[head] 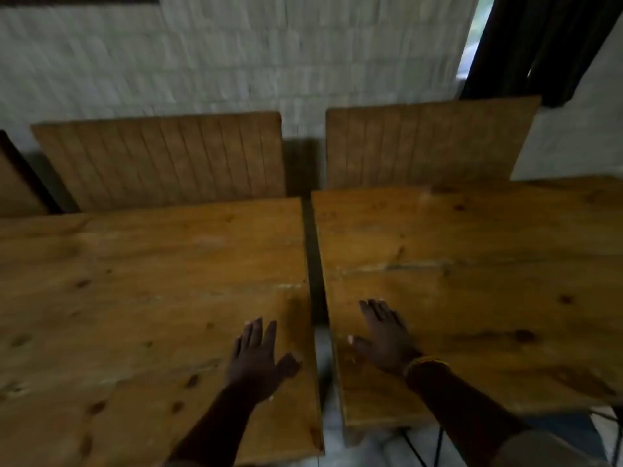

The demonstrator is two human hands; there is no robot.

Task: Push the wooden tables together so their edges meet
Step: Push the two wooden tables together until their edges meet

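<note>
Two wooden tables stand side by side below me. The left table and the right table are split by a narrow dark gap running away from me. My left hand lies flat with fingers spread on the left table, close to its right edge. My right hand rests flat, fingers apart, on the right table near its left edge. Neither hand holds anything. The picture is blurred.
Two slatted wooden bench backs stand behind the tables against a white brick wall. A dark curtain hangs at the far right. Black metal legs show under the right table.
</note>
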